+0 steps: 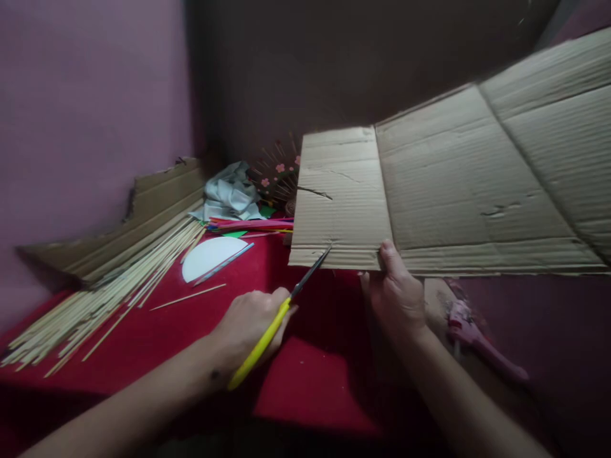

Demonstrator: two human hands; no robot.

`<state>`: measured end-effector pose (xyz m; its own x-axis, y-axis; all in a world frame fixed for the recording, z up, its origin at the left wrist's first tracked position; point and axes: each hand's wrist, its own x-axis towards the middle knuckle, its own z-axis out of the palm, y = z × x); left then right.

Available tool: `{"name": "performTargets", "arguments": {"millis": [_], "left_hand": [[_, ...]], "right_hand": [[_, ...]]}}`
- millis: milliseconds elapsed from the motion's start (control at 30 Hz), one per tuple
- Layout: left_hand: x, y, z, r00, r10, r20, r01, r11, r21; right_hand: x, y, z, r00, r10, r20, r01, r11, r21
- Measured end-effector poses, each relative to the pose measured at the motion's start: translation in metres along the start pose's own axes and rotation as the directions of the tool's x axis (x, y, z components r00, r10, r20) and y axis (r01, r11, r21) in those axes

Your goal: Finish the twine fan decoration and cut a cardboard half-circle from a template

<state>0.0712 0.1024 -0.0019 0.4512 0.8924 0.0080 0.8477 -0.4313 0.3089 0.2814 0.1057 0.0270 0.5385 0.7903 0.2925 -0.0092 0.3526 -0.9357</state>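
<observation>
My left hand (255, 318) is closed on a pair of scissors (260, 346) with yellow handles. Their dark blades point up and to the right, the tips at the lower part of a cardboard sheet (341, 191). My right hand (398, 289) grips the sheet's lower edge near a fold, thumb on the near face and fingers behind it, mostly hidden. The large corrugated sheet is creased into panels and stretches off to the right. A dark slit shows in its left panel.
Many thin wooden sticks (109, 292) lie on the red cloth (191, 343) at left, beside a white half-disc (214, 257). Behind are a torn cardboard piece (167, 194), a crumpled grey cloth (232, 194) and colourful strips (252, 224). A pink glue gun (484, 340) lies at right.
</observation>
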Motion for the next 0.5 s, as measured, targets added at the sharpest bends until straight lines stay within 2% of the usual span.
{"name": "performTargets", "arguments": {"millis": [100,167,333,500], "left_hand": [[-0.003,0.002,0.001,0.999,0.045,0.011,-0.043,0.982,-0.184],[-0.002,0.007,-0.002,0.998,0.036,0.052,-0.023,0.972,-0.233],[0.010,0.020,-0.013,0.994,-0.070,0.084,0.083,0.983,-0.162],[0.020,0.024,-0.008,0.995,-0.099,-0.015,0.099,0.995,-0.033]], "right_hand": [[-0.001,-0.004,-0.004,0.999,-0.014,0.048,0.016,1.000,-0.027],[-0.001,-0.005,-0.004,0.997,-0.007,0.083,0.009,1.000,-0.025],[0.000,0.000,0.002,0.994,0.040,0.104,-0.039,0.999,-0.015],[-0.002,0.002,0.007,0.990,0.073,0.118,-0.078,0.996,0.036]]}}
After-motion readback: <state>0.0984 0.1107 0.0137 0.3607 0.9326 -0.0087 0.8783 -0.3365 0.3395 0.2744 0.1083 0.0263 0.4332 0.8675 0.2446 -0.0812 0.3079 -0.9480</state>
